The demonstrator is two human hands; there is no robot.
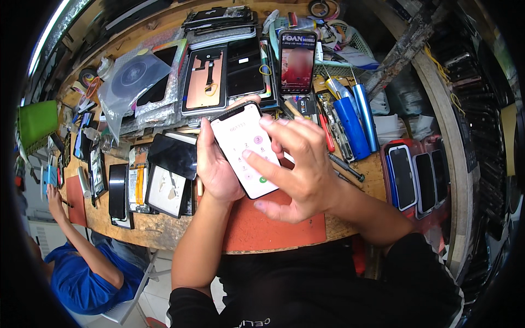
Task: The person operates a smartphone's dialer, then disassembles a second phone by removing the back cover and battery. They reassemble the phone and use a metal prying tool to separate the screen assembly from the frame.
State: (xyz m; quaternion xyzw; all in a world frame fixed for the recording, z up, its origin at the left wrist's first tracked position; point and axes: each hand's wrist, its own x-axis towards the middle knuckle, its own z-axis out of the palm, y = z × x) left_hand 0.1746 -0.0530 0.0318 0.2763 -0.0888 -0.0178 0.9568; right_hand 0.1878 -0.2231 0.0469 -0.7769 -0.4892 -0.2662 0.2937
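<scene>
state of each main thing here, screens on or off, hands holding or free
Held phone: screen lit, dial pad showing
Left hand: holding that phone
Right hand: holding nothing, index fingertip at the keypad; contact unclear
Standing phone: propped up, screen lit
Phones at far right: lying in a red tray, screens dark
Orange mat: lying flat

Workshop: hand tools [353, 128], phone parts [196, 82]
</scene>
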